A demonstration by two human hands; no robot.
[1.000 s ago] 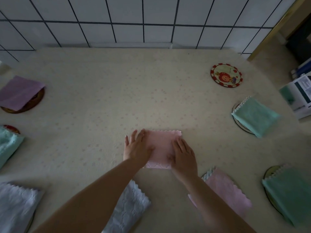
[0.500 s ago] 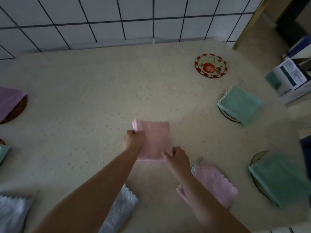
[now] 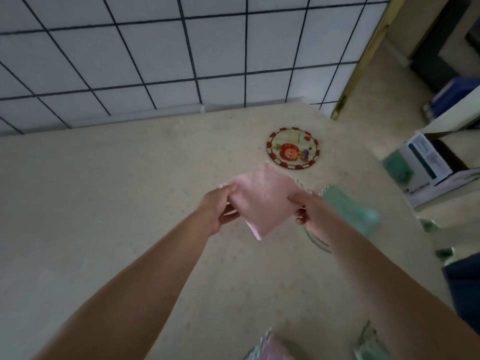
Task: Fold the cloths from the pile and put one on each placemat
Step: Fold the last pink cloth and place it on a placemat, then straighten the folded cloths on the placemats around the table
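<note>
The folded pink cloth (image 3: 262, 201) is held up in the air above the surface (image 3: 117, 203), turned like a diamond with one corner pointing down and its far corner reaching toward the round red-rimmed placemat (image 3: 293, 148) with a cartoon face. The left hand (image 3: 220, 207) pinches the cloth's left corner, thumb on top and fingers curled beneath; the right hand (image 3: 306, 207) grips the right corner the same way. The folding looks finished, so the step in hand is most likely the carry to a mat. The red-rimmed placemat lies bare just beyond the cloth, near the tiled wall (image 3: 181, 61), and seems the likely target. The next move calls for reaching both hands forward, lowering the cloth flat so its layers do not spring apart, centring it on the mat, and only then letting go. To the right, partly hidden by the right forearm, a green cloth (image 3: 350, 211) already rests on another mat, whose rim just shows below it. At the bottom edge another pink cloth (image 3: 272, 349) and a blurred green one (image 3: 368, 346) are partly visible.
</note>
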